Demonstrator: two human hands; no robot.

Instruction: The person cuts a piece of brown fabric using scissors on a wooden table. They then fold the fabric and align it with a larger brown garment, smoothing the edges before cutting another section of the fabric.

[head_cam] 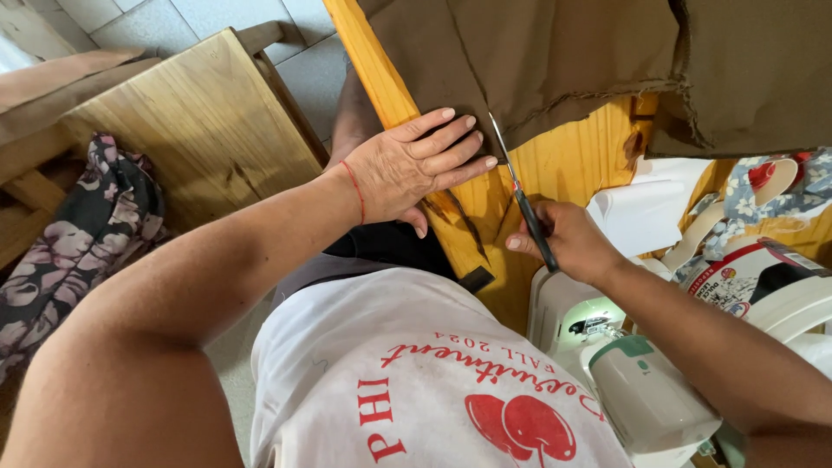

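Left hand: fingers spread flat, palm down, pressing one corner of the brown fabric against the desk; nothing gripped; forearm crossing in from the lower left, a red thread at the wrist. Right hand: fingers clenched around the dark handles of one pair of scissors, blades pointing up and away, their tips at the frayed fabric edge just beside the left fingertips; whether the blades are parted cannot be told. Brown fabric: lying across the upper part of the desk, its lower edge ragged, a second brown layer overlapping at the upper right. Desk: yellow wood, its near edge running diagonally under the left hand; bare wood shows between the fabric edge and the right hand. One white sewing machine stands just under the right forearm. One stack of white pieces and one floral cloth lie to the right. One wooden bench stands apart on the left, bearing one dark floral garment. Tiled floor shows beyond.
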